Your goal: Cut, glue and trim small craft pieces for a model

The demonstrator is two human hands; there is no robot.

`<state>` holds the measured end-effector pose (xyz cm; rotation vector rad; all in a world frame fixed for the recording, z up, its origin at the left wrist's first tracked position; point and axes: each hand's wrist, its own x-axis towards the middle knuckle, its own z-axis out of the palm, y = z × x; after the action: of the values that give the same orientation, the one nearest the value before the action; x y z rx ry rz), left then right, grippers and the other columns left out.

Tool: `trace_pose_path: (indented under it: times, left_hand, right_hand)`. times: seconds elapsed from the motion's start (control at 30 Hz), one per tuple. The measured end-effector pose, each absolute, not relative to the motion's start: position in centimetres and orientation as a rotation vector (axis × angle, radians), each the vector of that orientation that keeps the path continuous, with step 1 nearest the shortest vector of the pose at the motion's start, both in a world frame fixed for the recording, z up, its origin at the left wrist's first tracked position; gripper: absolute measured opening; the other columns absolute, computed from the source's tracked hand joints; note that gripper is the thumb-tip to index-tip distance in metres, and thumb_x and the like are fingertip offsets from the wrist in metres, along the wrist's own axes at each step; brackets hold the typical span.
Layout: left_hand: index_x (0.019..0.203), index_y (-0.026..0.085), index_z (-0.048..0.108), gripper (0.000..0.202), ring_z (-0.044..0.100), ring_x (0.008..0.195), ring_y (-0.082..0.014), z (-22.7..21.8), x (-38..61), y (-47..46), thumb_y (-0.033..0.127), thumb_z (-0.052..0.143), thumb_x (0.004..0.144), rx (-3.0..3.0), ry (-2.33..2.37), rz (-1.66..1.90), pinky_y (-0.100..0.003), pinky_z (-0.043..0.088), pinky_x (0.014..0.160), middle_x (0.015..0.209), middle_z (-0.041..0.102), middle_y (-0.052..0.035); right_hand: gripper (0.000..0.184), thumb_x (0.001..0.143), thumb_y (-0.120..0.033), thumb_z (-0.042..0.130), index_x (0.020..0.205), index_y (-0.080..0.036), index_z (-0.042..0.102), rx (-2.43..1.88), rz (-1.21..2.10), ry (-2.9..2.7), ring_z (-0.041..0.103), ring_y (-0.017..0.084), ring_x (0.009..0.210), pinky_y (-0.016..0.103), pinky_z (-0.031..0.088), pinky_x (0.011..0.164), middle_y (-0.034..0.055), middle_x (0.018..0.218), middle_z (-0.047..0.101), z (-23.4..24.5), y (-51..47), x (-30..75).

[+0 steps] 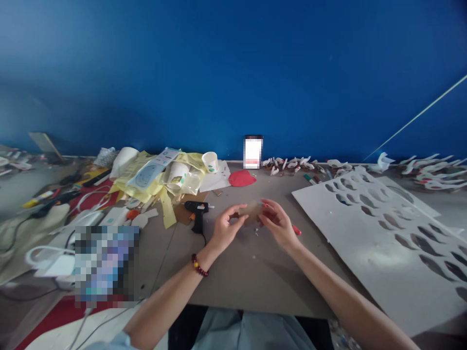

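Above the middle of the table, a small, thin, tan piece is held between my two hands; blur hides what it is made of. My left hand pinches its left edge with thumb and fingers, a beaded bracelet on the wrist. At the right edge, my right hand closes its thumb and fingers on the same piece. A tiny bit of red shows at the right fingers. Partly behind the right hand lies a red object. To the left of my left hand rests a black glue gun.
A large white sheet with cut-out holes covers the right side. White cut shapes line the wall. A red piece, a paper cup and a lit screen stand or lie behind. Packets and cables clutter the left.
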<state>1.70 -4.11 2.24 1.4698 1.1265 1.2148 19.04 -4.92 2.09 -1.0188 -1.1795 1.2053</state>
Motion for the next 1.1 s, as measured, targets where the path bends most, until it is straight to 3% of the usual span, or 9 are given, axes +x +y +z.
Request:
trace_pose_path:
  times: [0.13,0.37,0.63,0.9,1.1]
  left_hand:
    - [0.119,0.019,0.052,0.050,0.063,0.071,-0.0118,2.4,1.9,-4.4,0.026,0.070,0.073,1.416,1.061,1.239,-0.024,0.052,0.067,0.091,0.066,-0.0036]
    - [0.115,0.018,0.054,0.041,0.061,0.072,-0.0106,2.4,2.0,-4.5,0.026,0.065,0.077,1.429,1.010,1.148,-0.023,0.051,0.068,0.094,0.063,-0.0049]
    - [0.107,0.016,0.062,0.031,0.063,0.071,-0.0120,2.3,2.0,-4.5,0.025,0.063,0.077,1.488,1.080,1.165,-0.024,0.053,0.067,0.096,0.069,-0.0074]
    - [0.101,0.017,0.067,0.026,0.067,0.088,-0.0177,1.8,1.9,-4.3,0.026,0.066,0.077,1.618,1.111,1.186,-0.029,0.055,0.078,0.102,0.070,-0.0082]
    - [0.103,0.017,0.068,0.027,0.068,0.085,-0.0176,1.8,1.8,-4.3,0.025,0.066,0.077,1.641,1.152,1.164,-0.030,0.056,0.080,0.103,0.072,-0.0081]
  right_hand:
    - [0.028,0.077,-0.037,0.066,0.099,-0.020,0.061,-1.040,1.201,-1.161,0.060,0.013,0.061,0.029,0.052,0.060,0.0009,0.076,0.064,2.1,-4.9,19.0]
    - [0.022,0.084,-0.033,0.057,0.095,-0.020,0.071,-1.157,1.017,-1.372,0.064,0.019,0.086,0.033,0.050,0.080,0.0059,0.092,0.071,2.0,-5.0,19.4]
    - [0.032,0.078,-0.033,0.065,0.106,-0.020,0.068,-1.124,1.074,-1.333,0.063,0.017,0.073,0.028,0.051,0.065,0.0057,0.088,0.070,1.1,-4.9,19.3]
    - [0.032,0.078,-0.029,0.066,0.109,-0.020,0.068,-1.158,0.956,-1.486,0.064,0.018,0.077,0.031,0.053,0.071,0.0064,0.095,0.071,1.4,-5.1,19.3]
    - [0.027,0.077,-0.027,0.065,0.103,-0.021,0.071,-1.202,0.867,-1.529,0.065,0.019,0.079,0.033,0.053,0.077,0.0044,0.090,0.072,1.5,-5.1,19.4]
